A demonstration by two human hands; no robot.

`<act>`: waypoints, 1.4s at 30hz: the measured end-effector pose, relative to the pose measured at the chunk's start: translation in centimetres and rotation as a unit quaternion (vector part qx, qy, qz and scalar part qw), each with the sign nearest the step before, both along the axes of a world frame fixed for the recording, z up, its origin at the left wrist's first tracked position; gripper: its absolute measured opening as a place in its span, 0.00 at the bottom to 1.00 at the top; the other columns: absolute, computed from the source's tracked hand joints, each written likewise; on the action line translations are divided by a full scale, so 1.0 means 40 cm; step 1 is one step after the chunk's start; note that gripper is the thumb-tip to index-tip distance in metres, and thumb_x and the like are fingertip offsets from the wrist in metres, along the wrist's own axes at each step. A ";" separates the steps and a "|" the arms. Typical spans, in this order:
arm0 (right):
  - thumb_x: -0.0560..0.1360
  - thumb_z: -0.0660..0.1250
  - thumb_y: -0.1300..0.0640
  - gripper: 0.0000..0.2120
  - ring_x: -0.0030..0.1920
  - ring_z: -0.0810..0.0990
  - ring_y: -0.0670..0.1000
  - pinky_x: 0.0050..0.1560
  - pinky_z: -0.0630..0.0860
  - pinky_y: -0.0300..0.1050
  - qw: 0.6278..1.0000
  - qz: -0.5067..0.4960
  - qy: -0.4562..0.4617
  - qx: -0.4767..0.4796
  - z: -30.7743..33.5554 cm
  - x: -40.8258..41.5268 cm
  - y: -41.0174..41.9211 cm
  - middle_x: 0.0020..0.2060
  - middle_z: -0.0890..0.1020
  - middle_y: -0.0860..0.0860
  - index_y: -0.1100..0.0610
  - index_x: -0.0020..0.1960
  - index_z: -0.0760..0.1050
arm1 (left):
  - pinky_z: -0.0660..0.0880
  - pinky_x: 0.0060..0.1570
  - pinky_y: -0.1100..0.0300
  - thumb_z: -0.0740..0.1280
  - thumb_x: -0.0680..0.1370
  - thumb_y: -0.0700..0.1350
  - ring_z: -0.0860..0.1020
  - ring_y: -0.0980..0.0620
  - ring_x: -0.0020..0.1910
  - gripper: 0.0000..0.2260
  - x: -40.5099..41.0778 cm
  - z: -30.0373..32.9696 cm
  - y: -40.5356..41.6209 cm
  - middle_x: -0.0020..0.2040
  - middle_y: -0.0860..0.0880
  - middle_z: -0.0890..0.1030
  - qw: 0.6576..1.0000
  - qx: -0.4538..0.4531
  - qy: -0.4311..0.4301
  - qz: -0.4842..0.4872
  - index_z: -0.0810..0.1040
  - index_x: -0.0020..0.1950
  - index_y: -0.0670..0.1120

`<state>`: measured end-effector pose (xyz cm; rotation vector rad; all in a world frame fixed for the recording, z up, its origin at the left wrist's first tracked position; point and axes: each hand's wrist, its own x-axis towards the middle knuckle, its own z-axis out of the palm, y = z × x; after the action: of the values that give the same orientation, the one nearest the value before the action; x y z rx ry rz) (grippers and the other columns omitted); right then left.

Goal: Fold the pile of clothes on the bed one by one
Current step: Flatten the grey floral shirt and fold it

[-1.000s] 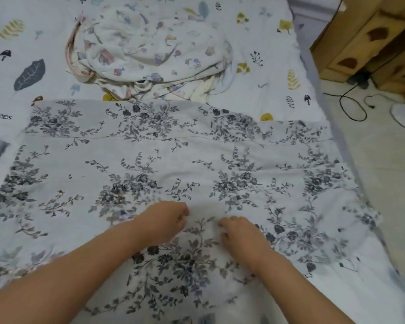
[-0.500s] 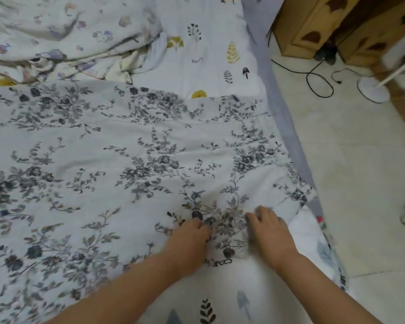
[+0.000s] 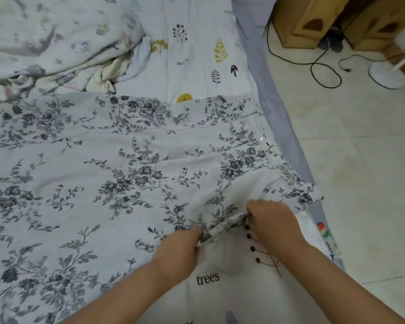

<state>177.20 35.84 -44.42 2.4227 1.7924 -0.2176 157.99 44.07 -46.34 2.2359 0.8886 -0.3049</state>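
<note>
Bed with white leaf-and-mushroom print sheet (image 3: pixel 197 73), pale tiled floor (image 3: pixel 351 183) on the right. I see a white garment with grey-blue floral print (image 3: pixel 117 174) spread flat, long axis running left-right across the bed, its near-right edge by the bed's side. My left hand (image 3: pixel 180 250) pinches that near hem, fingers curled; my right hand (image 3: pixel 272 219) grips the same hem just beside it. A crumpled heap of pastel-print clothes (image 3: pixel 56 45) lies beyond, far left.
</note>
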 end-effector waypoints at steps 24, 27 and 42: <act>0.71 0.69 0.44 0.14 0.38 0.70 0.55 0.39 0.62 0.46 0.976 -0.211 0.010 -0.041 0.201 0.255 0.418 0.30 0.73 0.48 0.52 0.35 0.70 | 0.64 0.26 0.72 0.68 0.73 0.42 0.68 0.62 0.20 0.10 -0.098 0.144 0.648 0.21 0.57 0.71 0.960 -0.167 -0.117 0.192 0.77 0.35 0.37; 0.68 0.73 0.46 0.14 0.36 0.71 0.55 0.31 0.62 0.44 0.963 -0.258 0.071 -0.013 0.207 0.284 0.476 0.30 0.74 0.50 0.54 0.36 0.73 | 0.65 0.27 0.70 0.69 0.72 0.45 0.66 0.60 0.22 0.14 -0.068 0.153 0.744 0.24 0.53 0.70 0.971 -0.142 -0.107 0.163 0.76 0.38 0.33; 0.76 0.67 0.52 0.18 0.30 0.68 0.55 0.29 0.60 0.46 0.896 -0.420 0.140 0.049 -0.027 0.400 0.594 0.27 0.69 0.53 0.62 0.35 0.67 | 0.66 0.39 0.55 0.65 0.78 0.44 0.77 0.38 0.46 0.07 0.042 -0.026 0.873 0.36 0.46 0.77 0.967 0.170 -0.038 0.185 0.78 0.46 0.40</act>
<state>193.19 59.59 -45.49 3.2145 0.6925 -0.5785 159.68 79.01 -47.40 2.3028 1.3724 0.1158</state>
